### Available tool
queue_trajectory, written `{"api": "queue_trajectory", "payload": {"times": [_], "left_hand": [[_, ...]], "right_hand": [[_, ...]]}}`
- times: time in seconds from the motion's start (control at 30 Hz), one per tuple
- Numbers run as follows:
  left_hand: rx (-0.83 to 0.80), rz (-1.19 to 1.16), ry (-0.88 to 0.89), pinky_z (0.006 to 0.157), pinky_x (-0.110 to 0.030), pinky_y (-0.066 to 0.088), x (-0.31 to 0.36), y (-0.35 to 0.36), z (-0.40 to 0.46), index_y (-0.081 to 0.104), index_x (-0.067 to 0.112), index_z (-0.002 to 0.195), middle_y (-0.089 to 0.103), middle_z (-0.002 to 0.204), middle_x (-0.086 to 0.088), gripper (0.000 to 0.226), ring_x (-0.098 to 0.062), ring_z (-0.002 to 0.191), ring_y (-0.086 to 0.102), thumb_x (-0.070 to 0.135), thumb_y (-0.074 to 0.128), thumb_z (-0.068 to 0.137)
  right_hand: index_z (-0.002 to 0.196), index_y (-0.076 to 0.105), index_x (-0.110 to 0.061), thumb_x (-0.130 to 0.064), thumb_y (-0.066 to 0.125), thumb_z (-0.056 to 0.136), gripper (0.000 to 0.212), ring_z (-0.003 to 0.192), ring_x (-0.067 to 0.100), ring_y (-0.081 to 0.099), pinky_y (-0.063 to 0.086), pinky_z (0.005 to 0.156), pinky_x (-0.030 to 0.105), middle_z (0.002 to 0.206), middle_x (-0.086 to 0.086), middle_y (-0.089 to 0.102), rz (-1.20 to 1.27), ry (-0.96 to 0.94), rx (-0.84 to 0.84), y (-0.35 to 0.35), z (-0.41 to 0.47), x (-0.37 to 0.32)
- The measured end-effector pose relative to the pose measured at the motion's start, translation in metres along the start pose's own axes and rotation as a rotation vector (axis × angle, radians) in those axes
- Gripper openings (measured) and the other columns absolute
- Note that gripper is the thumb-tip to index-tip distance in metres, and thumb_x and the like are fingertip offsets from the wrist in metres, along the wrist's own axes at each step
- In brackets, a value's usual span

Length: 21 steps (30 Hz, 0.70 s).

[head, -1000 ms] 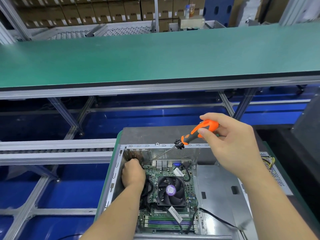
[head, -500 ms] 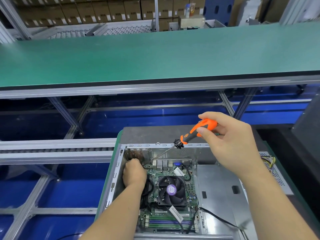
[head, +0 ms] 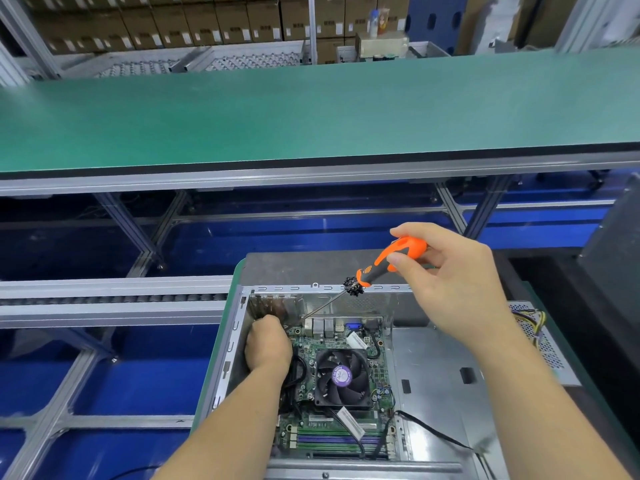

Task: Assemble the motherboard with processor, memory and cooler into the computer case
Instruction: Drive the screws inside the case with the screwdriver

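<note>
Inside the open grey metal computer case (head: 446, 372), your green motherboard (head: 332, 427) with its black fan cooler (head: 341, 377) lies against the left wall. Your left hand (head: 268, 346) curls at its far-left corner; what it holds is hidden. Your right hand (head: 450, 289) pinches the orange-handled screwdriver (head: 388, 265).
</note>
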<state>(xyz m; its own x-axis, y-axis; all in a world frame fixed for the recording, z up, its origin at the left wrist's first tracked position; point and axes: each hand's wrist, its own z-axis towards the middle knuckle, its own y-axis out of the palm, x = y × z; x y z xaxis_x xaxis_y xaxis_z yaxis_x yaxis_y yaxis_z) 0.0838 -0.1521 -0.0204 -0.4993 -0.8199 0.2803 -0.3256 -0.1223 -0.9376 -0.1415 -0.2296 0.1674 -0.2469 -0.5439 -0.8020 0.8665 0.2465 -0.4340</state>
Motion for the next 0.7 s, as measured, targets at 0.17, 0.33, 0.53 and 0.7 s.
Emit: {"api": "queue_trajectory", "payload": {"times": [0.17, 0.33, 0.53, 0.7], "left_hand": [[0.008, 0.008, 0.009, 0.063, -0.035, 0.051, -0.0014, 0.0003, 0.0004, 0.069, 0.009, 0.094, 0.068, 0.094, -0.01, 0.017, -0.027, 0.076, 0.058, 0.002, 0.054, 0.093], [-0.002, 0.043, 0.032, 0.065, -0.036, 0.053, -0.0019, -0.0006, 0.0006, 0.067, 0.009, 0.098, 0.069, 0.096, -0.011, 0.019, -0.028, 0.08, 0.062, 0.0, 0.051, 0.094], [-0.005, 0.052, 0.057, 0.073, -0.04, 0.056, -0.0037, -0.0007, 0.0012, 0.065, 0.007, 0.105, 0.068, 0.103, -0.013, 0.024, -0.032, 0.093, 0.065, -0.002, 0.046, 0.093], [-0.006, 0.039, 0.055, 0.076, -0.039, 0.056, -0.0039, -0.001, 0.0005, 0.068, 0.006, 0.108, 0.065, 0.109, -0.013, 0.025, -0.031, 0.095, 0.066, 0.0, 0.047, 0.094]], "right_hand": [[0.099, 0.063, -0.045, -0.012, 0.076, 0.087, 0.037, 0.079, 0.007, 0.072, 0.053, 0.074, 0.012, 0.084, -0.016, 0.071, -0.007, -0.008, 0.002, -0.0019, -0.0006, 0.0007], [0.098, 0.062, -0.047, -0.011, 0.076, 0.087, 0.04, 0.078, 0.007, 0.072, 0.053, 0.073, 0.01, 0.083, -0.015, 0.071, 0.001, -0.018, 0.006, -0.0033, -0.0011, -0.0005], [0.097, 0.062, -0.048, -0.01, 0.075, 0.087, 0.041, 0.079, 0.008, 0.073, 0.055, 0.073, 0.015, 0.083, -0.016, 0.072, 0.035, -0.019, 0.014, -0.0084, -0.0005, -0.0011], [0.098, 0.062, -0.049, -0.011, 0.075, 0.087, 0.041, 0.08, 0.008, 0.073, 0.056, 0.074, 0.018, 0.083, -0.015, 0.072, 0.022, -0.026, 0.019, -0.0097, -0.0017, 0.0003]]}}
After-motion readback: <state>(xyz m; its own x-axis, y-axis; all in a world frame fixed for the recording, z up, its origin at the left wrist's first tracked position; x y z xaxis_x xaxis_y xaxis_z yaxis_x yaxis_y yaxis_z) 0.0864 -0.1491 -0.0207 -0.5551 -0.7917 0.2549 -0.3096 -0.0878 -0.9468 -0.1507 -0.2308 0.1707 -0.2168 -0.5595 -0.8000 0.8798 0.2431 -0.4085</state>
